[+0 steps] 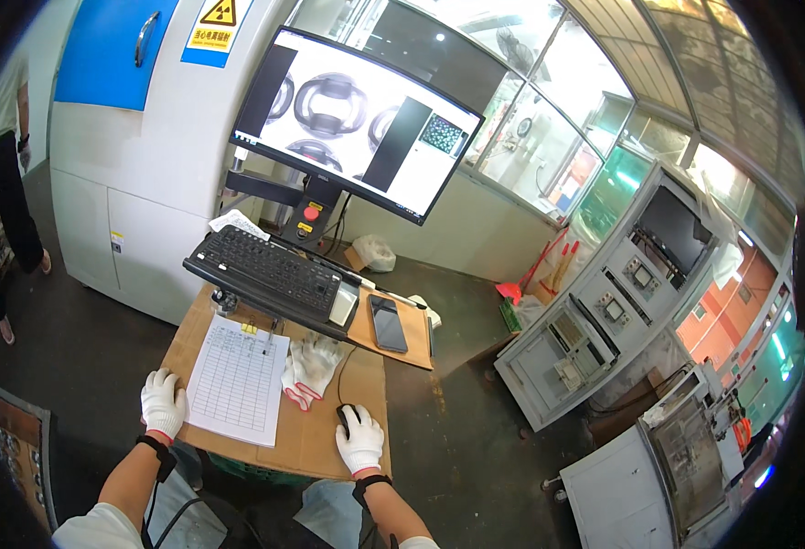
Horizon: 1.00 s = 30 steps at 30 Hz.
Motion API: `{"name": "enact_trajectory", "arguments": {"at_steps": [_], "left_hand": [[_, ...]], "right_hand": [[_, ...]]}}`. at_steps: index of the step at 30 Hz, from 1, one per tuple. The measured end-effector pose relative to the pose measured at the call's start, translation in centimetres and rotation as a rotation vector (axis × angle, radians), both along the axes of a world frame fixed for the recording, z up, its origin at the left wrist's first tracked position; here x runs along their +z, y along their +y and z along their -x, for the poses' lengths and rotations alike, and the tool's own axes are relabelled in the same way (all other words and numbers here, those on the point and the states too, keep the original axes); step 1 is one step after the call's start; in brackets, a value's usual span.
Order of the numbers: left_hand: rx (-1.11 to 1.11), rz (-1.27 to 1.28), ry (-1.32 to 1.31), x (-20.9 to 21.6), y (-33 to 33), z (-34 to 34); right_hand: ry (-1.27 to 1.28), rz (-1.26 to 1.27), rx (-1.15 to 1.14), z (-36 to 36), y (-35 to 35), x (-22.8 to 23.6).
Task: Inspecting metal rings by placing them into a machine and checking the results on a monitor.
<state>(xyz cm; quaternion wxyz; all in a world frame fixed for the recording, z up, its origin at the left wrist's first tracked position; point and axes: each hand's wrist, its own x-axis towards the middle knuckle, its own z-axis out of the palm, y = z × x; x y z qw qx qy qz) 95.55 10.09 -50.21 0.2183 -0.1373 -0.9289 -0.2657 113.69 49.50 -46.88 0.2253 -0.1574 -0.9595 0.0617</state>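
Note:
My right hand [361, 442], in a white knit glove, rests over a dark computer mouse [340, 414] at the near right of a cardboard-topped table [329, 456]. My left hand [163, 404], gloved the same way, lies at the table's left edge with its fingers stretched forward. It holds nothing that I can see. Beside it is a printed sheet with a grid [236, 384], under a clip at its top. A spare pair of white gloves [311, 368] with red cuffs sits between the sheet and the mouse.
Beyond the table, a black keyboard [265, 276] rests on a raised tray, and a phone [388, 324] lies on a board. A monitor [352, 114] shows grey ring-shaped images above a red button [311, 213]. Grey cabinets [595, 320] stand right; a person [5, 197] stands far left.

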Motion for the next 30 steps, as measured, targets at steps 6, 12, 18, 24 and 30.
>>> {"name": "enact_trajectory", "arguments": {"at_steps": [6,12,18,24,30], "left_hand": [[-0.002,-0.027,-0.031,0.31,0.06,-0.19],[0.010,-0.020,-0.016,0.00,0.06,-0.12],[-0.006,-0.026,-0.019,-0.21,-0.12,-0.13],[-0.008,-0.012,-0.009,-0.20,-0.03,0.00],[0.000,-0.021,-0.005,-0.23,-0.10,-0.09]], "right_hand": [[0.019,-0.011,0.005,-0.05,-0.09,0.07],[0.028,-0.008,0.005,-0.07,-0.14,0.10],[0.034,-0.040,-0.003,-0.06,-0.14,-0.12],[0.060,-0.052,0.013,0.03,0.14,-0.31],[0.068,-0.022,0.019,-0.05,-0.27,0.41]]}}
